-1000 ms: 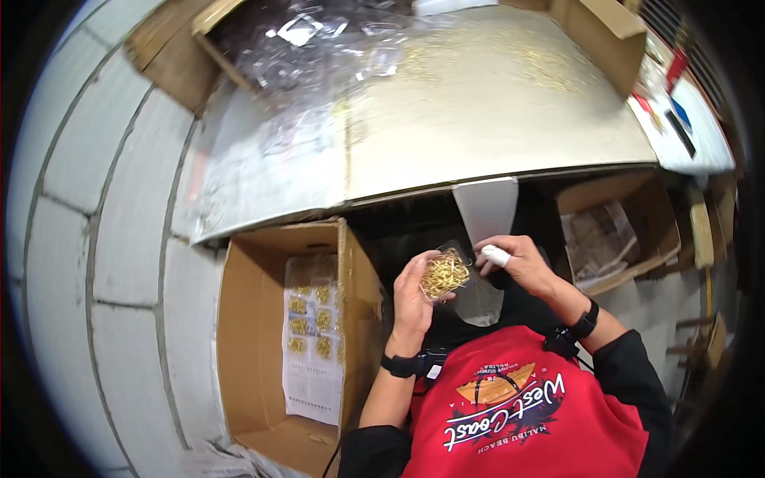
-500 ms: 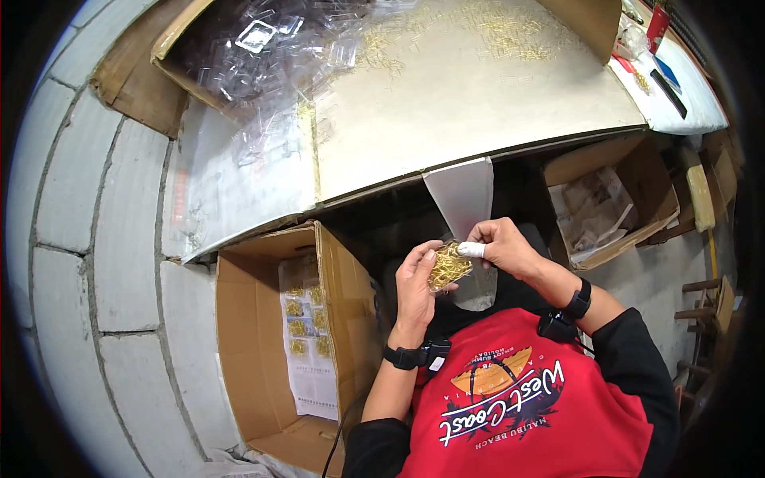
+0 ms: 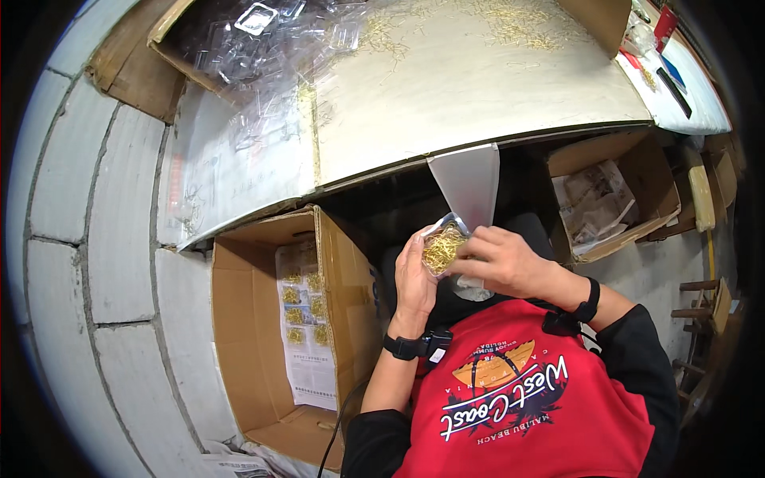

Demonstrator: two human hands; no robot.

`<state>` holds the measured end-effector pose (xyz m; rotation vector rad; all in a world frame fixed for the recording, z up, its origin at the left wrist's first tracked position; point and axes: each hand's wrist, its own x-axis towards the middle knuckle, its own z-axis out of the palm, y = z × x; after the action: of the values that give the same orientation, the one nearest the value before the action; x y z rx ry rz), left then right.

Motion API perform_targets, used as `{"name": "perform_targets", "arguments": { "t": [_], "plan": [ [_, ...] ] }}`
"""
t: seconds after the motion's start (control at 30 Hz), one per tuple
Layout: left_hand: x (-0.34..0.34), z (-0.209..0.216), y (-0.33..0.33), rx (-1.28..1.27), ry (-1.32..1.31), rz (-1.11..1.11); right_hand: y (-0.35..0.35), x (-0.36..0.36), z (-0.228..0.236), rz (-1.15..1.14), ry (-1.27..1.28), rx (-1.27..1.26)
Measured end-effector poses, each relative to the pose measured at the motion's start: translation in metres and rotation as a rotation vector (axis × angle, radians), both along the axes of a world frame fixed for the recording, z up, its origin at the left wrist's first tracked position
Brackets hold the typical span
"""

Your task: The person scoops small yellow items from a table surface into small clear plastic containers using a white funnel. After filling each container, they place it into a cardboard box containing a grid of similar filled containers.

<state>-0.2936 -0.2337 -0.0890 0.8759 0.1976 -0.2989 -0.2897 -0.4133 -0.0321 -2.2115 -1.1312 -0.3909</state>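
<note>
In my left hand (image 3: 414,279) is a small clear plastic box (image 3: 453,221), its fingers wrapped round the near left side. Thin gold-coloured wire pieces (image 3: 441,250) fill the box; from here I cannot tell whether they are clips or pins. My right hand (image 3: 504,260) reaches over the box's right side, fingers curled in toward the wire pieces and slightly blurred. A white covering shows on the thumb. What those fingertips hold, if anything, is hidden. Both hands are over my lap, in front of the table edge.
Clear plastic boxes (image 3: 263,56) heap up at the table's far left, beside scattered gold wire pieces (image 3: 522,30). An open carton (image 3: 263,334) at left holds several filled boxes on printed paper. Another carton (image 3: 661,183) with papers stands under the table (image 3: 478,103) at right.
The box now tilts with its filled face more toward me. My right hand has moved from pinching its upper right edge to curling over its right side.
</note>
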Motion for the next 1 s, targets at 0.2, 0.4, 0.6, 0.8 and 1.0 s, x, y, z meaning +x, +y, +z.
{"name": "perform_targets", "arguments": {
  "t": [0.2,0.4,0.6,0.8,1.0],
  "plan": [
    [-0.004,0.003,-0.001,0.067,-0.026,-0.055,0.006,0.002,-0.012,0.040,-0.007,-0.051],
    [-0.007,-0.001,-0.005,0.067,-0.047,-0.140,0.009,0.002,-0.018,-0.046,0.063,0.005],
    [-0.004,0.001,-0.006,-0.026,-0.001,-0.145,0.002,0.006,0.001,-0.130,0.093,0.059],
    [-0.002,0.000,0.002,-0.003,0.007,-0.070,-0.022,0.000,-0.002,-0.399,0.543,0.227],
    [-0.002,0.005,-0.005,-0.059,-0.009,-0.040,-0.009,-0.001,-0.008,-0.307,0.774,0.212]
  ]
}}
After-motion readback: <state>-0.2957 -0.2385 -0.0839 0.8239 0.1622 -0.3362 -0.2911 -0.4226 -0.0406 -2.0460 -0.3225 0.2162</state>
